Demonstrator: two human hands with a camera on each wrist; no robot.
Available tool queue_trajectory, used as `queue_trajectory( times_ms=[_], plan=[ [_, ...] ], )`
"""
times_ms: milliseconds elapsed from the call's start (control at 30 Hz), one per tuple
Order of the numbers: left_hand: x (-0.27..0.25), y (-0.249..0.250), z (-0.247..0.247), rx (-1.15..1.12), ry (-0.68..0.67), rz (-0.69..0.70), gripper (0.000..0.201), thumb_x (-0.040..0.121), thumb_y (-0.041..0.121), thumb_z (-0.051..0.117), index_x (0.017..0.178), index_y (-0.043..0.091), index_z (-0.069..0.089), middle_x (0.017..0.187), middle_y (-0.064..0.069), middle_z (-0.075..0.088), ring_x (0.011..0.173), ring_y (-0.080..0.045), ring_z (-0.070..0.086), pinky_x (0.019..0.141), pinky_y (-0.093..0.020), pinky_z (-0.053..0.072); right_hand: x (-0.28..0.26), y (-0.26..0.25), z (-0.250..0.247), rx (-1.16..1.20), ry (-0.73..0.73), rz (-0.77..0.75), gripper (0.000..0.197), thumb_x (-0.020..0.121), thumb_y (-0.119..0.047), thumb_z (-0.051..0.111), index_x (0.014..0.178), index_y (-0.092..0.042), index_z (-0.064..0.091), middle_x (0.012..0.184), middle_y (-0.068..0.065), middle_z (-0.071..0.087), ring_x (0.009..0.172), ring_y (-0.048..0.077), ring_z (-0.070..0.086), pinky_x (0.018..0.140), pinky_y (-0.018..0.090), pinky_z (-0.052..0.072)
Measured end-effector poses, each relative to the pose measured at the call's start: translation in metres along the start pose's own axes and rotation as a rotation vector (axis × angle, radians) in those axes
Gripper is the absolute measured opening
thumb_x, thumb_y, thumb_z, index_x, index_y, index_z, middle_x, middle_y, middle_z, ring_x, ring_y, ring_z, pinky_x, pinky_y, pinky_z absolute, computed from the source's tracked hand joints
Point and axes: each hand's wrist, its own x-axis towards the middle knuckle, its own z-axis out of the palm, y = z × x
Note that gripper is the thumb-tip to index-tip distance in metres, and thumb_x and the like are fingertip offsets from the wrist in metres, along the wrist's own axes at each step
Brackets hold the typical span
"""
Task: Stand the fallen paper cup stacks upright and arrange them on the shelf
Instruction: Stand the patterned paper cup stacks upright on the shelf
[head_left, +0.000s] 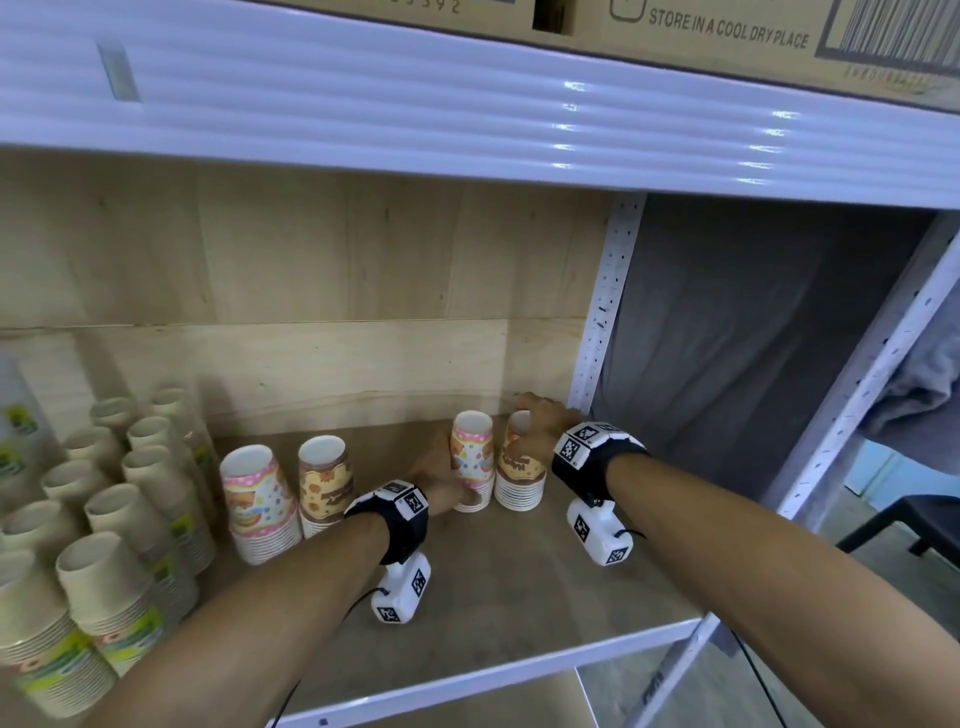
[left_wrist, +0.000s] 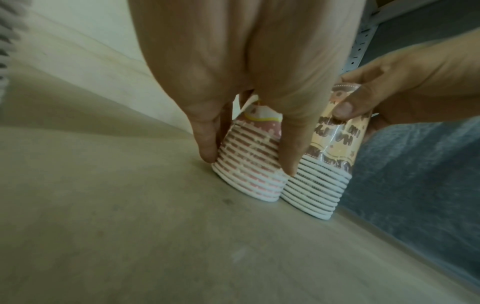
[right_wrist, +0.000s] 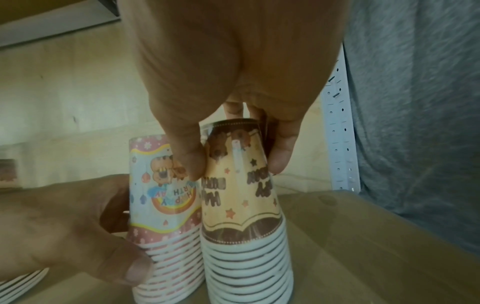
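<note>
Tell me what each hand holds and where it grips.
Left hand grips the pink cup stack low on its side; right hand grips the brown cup stack near its top.

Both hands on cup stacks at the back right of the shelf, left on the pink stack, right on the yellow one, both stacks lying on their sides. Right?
Not quite: the stacks are not lying down. The pink stack and the yellow stack stand upright, rims down, side by side on the shelf; the right wrist view shows it best. The rest holds: left hand grips the pink one, right hand the yellow one.

Four printed cup stacks (head_left: 471, 457), about ten plain stacks (head_left: 109, 587), two hands (head_left: 540, 431).
</note>
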Motion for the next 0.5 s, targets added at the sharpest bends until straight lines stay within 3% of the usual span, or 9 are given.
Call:
queue_trajectory(
  times_ms=[100, 133, 200, 267, 333, 433, 500],
  plan=[
    [0.004, 0.004, -0.006, 0.007, -0.006, -0.044, 0.07, 0.065, 0.014, 0.087, 0.123, 0.022, 0.049, 0.116, 0.004, 0.063, 0.111, -0.015, 0.06, 0.097, -0.032, 0.047, 0.0, -0.004, -0.003, 0.048, -0.008, 0.016, 0.057, 0.066, -0.058, 0.068, 0.116, -0.038, 0.049, 0.121, -0.005, 0.056, 0.11, 0.025, 0.057, 0.091, 0.043, 0.048],
    [0.006, 0.007, -0.009, 0.014, -0.003, -0.04, 0.068, 0.064, 0.018, 0.088, 0.12, 0.022, 0.05, 0.114, 0.005, 0.064, 0.11, -0.016, 0.061, 0.096, -0.034, 0.049, 0.002, -0.004, -0.003, 0.068, 0.001, 0.012, 0.054, 0.063, -0.059, 0.068, 0.109, -0.037, 0.051, 0.115, -0.006, 0.057, 0.106, 0.023, 0.059, 0.087, 0.041, 0.049],
    [0.008, 0.02, -0.017, 0.045, 0.008, -0.031, 0.07, 0.066, 0.025, 0.087, 0.123, 0.02, 0.046, 0.114, 0.004, 0.062, 0.108, -0.018, 0.061, 0.093, -0.036, 0.051, 0.002, -0.006, -0.008, 0.122, -0.004, 0.025, 0.053, 0.069, -0.053, 0.069, 0.113, -0.027, 0.054, 0.111, -0.004, 0.058, 0.102, 0.022, 0.058, 0.082, 0.035, 0.05],
    [0.012, 0.033, -0.026, 0.067, 0.035, -0.033, 0.091, 0.068, 0.033, 0.085, 0.141, 0.019, 0.033, 0.132, -0.004, 0.054, 0.118, -0.025, 0.057, 0.095, -0.037, 0.05, -0.004, -0.009, -0.015, 0.144, -0.008, 0.057, 0.057, 0.07, -0.055, 0.065, 0.112, -0.019, 0.053, 0.106, -0.001, 0.057, 0.095, 0.022, 0.058, 0.072, 0.032, 0.049],
    [0.014, 0.048, -0.034, 0.08, 0.057, -0.032, 0.1, 0.07, 0.04, 0.083, 0.149, 0.02, 0.025, 0.141, -0.011, 0.047, 0.124, -0.031, 0.052, 0.094, -0.037, 0.049, -0.001, -0.009, -0.018, 0.122, 0.012, 0.105, 0.052, 0.068, -0.055, 0.063, 0.105, -0.02, 0.05, 0.098, -0.001, 0.056, 0.088, 0.021, 0.058, 0.062, 0.028, 0.044],
    [0.017, 0.069, -0.041, 0.218, 0.063, -0.033, 0.088, 0.075, 0.052, 0.074, 0.145, 0.016, 0.034, 0.137, -0.014, 0.052, 0.118, -0.032, 0.056, 0.092, -0.039, 0.051, 0.003, -0.011, -0.016, 0.111, 0.056, 0.144, 0.032, 0.074, -0.043, 0.062, 0.091, -0.018, 0.05, 0.094, -0.001, 0.056, 0.083, 0.02, 0.056, 0.064, 0.025, 0.038],
    [0.019, 0.079, -0.042, 0.306, 0.057, -0.074, 0.075, 0.078, 0.054, 0.07, 0.134, 0.012, 0.045, 0.13, -0.012, 0.058, 0.11, -0.03, 0.06, 0.089, -0.038, 0.053, 0.009, -0.013, -0.01, 0.106, 0.087, 0.138, 0.03, 0.076, -0.043, 0.062, 0.089, -0.019, 0.051, 0.095, 0.0, 0.059, 0.082, 0.02, 0.057, 0.066, 0.026, 0.039]
  ],
)
